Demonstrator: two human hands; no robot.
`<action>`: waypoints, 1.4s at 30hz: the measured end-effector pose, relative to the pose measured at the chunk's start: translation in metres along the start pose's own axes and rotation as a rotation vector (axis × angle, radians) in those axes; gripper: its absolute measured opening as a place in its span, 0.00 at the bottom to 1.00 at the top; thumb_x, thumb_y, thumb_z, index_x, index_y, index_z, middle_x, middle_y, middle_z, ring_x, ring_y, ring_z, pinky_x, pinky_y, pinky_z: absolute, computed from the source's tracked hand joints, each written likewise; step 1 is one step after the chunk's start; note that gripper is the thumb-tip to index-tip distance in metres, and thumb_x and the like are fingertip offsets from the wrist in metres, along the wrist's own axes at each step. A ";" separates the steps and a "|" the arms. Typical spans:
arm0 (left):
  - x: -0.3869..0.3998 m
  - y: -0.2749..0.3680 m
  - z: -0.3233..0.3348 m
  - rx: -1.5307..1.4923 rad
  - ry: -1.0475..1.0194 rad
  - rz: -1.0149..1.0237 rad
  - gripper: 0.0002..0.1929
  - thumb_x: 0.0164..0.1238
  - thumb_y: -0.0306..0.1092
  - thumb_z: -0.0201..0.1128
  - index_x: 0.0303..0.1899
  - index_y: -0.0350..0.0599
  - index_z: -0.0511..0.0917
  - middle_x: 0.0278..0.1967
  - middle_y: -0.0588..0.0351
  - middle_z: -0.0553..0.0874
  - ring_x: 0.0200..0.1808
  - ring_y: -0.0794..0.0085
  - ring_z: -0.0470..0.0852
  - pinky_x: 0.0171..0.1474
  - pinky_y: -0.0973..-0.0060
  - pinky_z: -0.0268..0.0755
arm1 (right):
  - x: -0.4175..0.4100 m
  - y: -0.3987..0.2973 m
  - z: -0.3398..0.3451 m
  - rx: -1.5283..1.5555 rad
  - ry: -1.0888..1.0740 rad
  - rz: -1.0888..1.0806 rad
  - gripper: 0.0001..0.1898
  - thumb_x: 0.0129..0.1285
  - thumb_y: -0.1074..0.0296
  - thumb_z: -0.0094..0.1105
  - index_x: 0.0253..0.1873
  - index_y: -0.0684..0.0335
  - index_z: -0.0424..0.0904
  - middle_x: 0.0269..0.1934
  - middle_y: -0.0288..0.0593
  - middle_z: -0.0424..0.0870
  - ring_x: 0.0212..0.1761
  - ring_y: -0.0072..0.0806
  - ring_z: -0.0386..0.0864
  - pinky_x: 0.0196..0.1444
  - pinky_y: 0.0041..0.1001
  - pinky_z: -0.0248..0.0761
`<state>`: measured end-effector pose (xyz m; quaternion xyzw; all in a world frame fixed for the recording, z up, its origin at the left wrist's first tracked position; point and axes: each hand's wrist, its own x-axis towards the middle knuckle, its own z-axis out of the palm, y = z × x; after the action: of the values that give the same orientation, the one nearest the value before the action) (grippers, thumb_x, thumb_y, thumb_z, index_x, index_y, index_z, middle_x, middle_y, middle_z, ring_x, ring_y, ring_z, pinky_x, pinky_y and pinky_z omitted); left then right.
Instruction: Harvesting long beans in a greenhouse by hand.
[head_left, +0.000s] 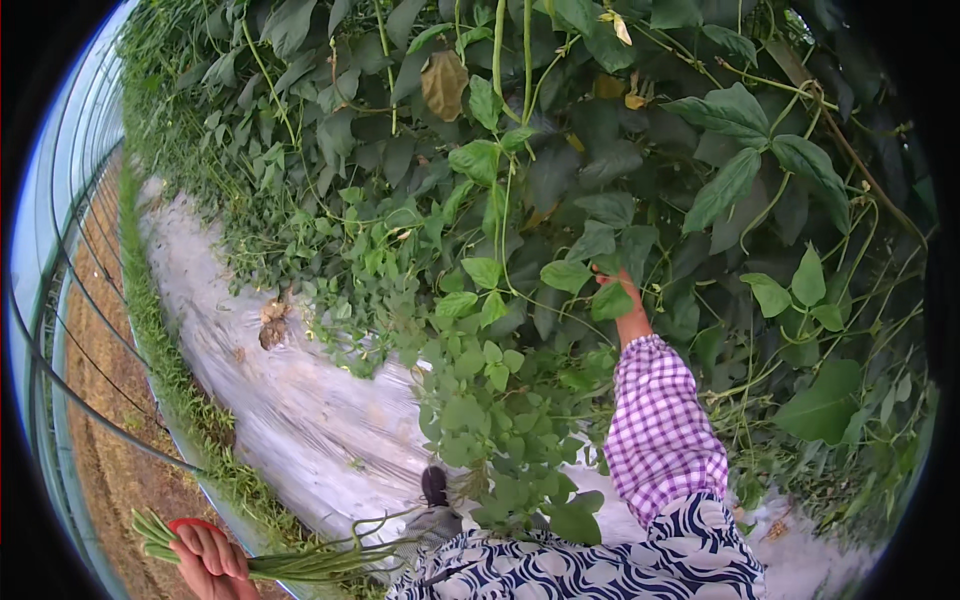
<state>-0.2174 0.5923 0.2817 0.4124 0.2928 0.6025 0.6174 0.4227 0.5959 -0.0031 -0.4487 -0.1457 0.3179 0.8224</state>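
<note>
My left hand (212, 553) is closed around a bundle of long green beans (315, 564) at the lower left; something red shows along the hand's upper edge. My right hand (621, 291) reaches in among the leaves of the bean vines (480, 161), right of the middle. Leaves cover most of its fingers, so whether it grips anything is hidden. A checked purple and white sleeve (664, 420) covers that forearm. Long bean pods (498, 56) hang from the vines at the top, above and left of the right hand. A dry brown leaf (444, 85) hangs close to them.
Pale plastic sheeting (300, 405) covers the ground below the vines, and my shoe (434, 486) rests on it. A grass strip (187, 405) runs along its left side. Farther left, curved frame tubes (82, 289) stand before dry brown ground (105, 375). Thick foliage fills the right side.
</note>
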 end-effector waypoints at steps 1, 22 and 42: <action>0.010 -0.010 0.000 -0.006 -0.009 0.004 0.13 0.73 0.43 0.47 0.32 0.46 0.63 0.18 0.64 0.66 0.17 0.84 0.62 0.19 0.86 0.58 | 0.000 -0.004 -0.005 0.024 -0.135 -0.127 0.10 0.61 0.66 0.59 0.44 0.62 0.76 0.40 0.44 0.81 0.29 0.24 0.75 0.28 0.23 0.70; 0.165 -0.092 -0.004 -0.013 -0.463 -0.340 0.12 0.66 0.37 0.58 0.32 0.36 0.70 0.18 0.59 0.71 0.17 0.77 0.69 0.20 0.79 0.63 | -0.106 -0.056 0.201 -0.836 0.252 -0.391 0.09 0.62 0.73 0.46 0.46 0.63 0.71 0.22 0.31 0.72 0.20 0.14 0.63 0.20 0.18 0.55; 0.133 -0.114 0.029 0.289 -0.872 -0.397 0.19 0.47 0.25 0.73 0.43 0.39 0.76 0.36 0.59 0.82 0.38 0.80 0.79 0.43 0.78 0.73 | -0.282 -0.066 0.375 -0.455 -0.944 -0.180 0.06 0.64 0.79 0.51 0.44 0.71 0.68 0.39 0.47 0.81 0.31 0.23 0.82 0.31 0.20 0.76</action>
<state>-0.1218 0.7264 0.2152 0.6437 0.1606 0.1982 0.7215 0.0386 0.6269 0.2725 -0.4094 -0.6033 0.3739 0.5733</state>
